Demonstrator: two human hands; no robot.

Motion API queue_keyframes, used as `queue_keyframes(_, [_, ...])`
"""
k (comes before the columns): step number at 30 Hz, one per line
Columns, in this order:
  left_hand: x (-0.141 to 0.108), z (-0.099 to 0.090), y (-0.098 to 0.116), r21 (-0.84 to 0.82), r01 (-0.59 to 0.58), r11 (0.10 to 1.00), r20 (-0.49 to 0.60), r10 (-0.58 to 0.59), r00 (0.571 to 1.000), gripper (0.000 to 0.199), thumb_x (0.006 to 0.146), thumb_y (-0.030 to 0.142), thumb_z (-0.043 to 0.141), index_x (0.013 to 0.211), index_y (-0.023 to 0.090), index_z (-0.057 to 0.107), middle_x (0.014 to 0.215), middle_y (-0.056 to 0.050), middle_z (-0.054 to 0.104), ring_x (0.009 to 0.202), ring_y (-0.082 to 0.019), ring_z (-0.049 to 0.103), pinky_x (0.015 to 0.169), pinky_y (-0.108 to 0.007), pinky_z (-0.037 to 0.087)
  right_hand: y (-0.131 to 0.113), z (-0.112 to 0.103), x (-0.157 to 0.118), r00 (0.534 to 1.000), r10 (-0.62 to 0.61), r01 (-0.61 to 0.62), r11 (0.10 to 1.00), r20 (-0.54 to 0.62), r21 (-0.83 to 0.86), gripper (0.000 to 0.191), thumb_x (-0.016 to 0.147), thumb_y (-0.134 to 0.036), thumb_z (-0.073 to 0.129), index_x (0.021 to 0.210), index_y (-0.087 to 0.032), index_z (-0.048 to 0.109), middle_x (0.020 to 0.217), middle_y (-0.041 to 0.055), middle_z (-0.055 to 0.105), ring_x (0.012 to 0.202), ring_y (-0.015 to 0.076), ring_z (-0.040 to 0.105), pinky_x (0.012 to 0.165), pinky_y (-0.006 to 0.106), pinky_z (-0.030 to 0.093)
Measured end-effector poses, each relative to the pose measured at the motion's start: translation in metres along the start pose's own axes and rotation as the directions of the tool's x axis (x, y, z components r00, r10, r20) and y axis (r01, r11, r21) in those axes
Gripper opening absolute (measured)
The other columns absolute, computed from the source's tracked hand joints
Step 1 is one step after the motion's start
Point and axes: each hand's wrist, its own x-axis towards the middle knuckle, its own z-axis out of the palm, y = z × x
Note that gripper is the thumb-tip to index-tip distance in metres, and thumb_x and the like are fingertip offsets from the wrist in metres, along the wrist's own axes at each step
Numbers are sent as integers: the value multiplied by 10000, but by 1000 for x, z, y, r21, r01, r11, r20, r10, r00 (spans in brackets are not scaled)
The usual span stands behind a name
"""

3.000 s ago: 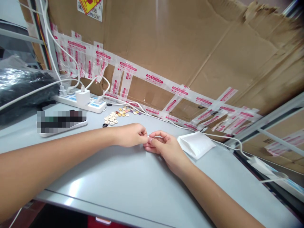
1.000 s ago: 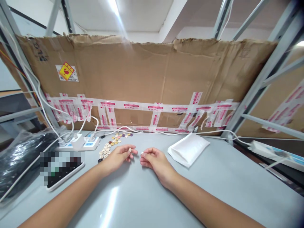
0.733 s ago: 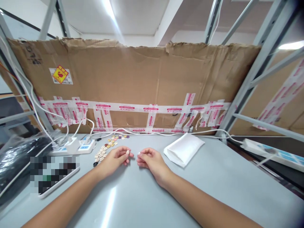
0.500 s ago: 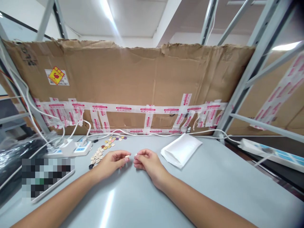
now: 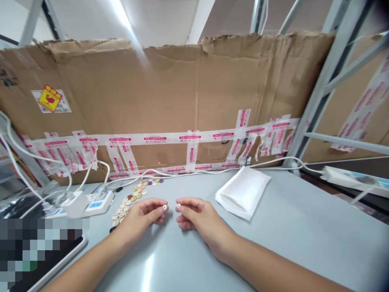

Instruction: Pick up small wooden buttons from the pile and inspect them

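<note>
My left hand (image 5: 146,215) is held above the grey table, with thumb and forefinger pinching a small cream button-like piece (image 5: 165,207). Opposite it, a short gap away, my right hand (image 5: 199,217) pinches a small whitish piece (image 5: 178,206) at its fingertips, mostly covered by them. Beyond my left hand lies a loose spread of small button-like pieces (image 5: 124,207), mostly cream, with yellow, brown and purple ones (image 5: 150,183) farther back. My left wrist partly hides a black piece (image 5: 113,229) at the near end of the spread.
A white paper envelope (image 5: 243,194) lies right of my right hand. At the left are a power strip (image 5: 99,205) with plugs and a phone-like device (image 5: 54,263), partly blurred out. White cables (image 5: 170,175) run along the taped cardboard wall (image 5: 170,89). Another power strip (image 5: 349,178) sits far right.
The view has tilted down and shifted slightly. Both hands have turned a little, so the faces of the pinched pieces show more. The hands remain apart, each still pinching.
</note>
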Motion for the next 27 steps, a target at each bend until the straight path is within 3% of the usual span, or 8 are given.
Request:
queue_keyframes(5, [-3, 2, 1, -174, 70, 982, 67, -59, 996, 365, 661, 399, 859, 868, 159, 681, 948, -59, 740, 827, -142, 668, 860, -289, 526, 1, -3, -1, 1000, -21, 20, 996, 11, 86, 350, 665, -354, 778, 929, -163, 648, 938, 59, 711, 773, 164, 680, 613, 258, 540])
queue_keyframes(9, [-6, 4, 3, -219, 58, 974, 62, -45, 997, 365, 678, 395, 850, 895, 163, 672, 977, -65, 742, 837, -148, 678, 872, -304, 537, -1, -3, -3, 999, 24, -28, 994, 31, 102, 315, 689, -364, 758, 883, -179, 594, 934, 68, 723, 790, 174, 686, 642, 269, 549])
queue_keyframes(16, [-14, 9, 9, -35, -47, 998, -76, 44, 996, 396, 693, 466, 807, 931, 166, 705, 865, -70, 741, 830, -192, 672, 820, -331, 544, 0, 1, -10, 998, 38, -44, 994, 57, 97, 268, 682, -365, 772, 832, -193, 632, 869, 10, 614, 779, 138, 616, 641, 263, 553])
queue_keyframes(22, [-20, 17, 16, 26, -93, 995, -110, 95, 989, 375, 687, 472, 797, 902, 174, 722, 798, -55, 733, 766, -188, 665, 784, -329, 544, 0, 3, -14, 994, 38, -42, 998, 105, 40, 189, 723, -312, 729, 787, -175, 615, 817, 24, 634, 738, 128, 601, 638, 250, 539])
queue_keyframes(27, [-19, 19, 10, -32, -100, 994, -56, 98, 994, 378, 687, 467, 803, 906, 172, 715, 819, -62, 746, 769, -200, 690, 779, -340, 554, 2, 7, -15, 989, 62, -65, 998, 131, 14, 162, 708, -259, 714, 771, -167, 597, 807, 47, 684, 720, 129, 613, 597, 226, 514])
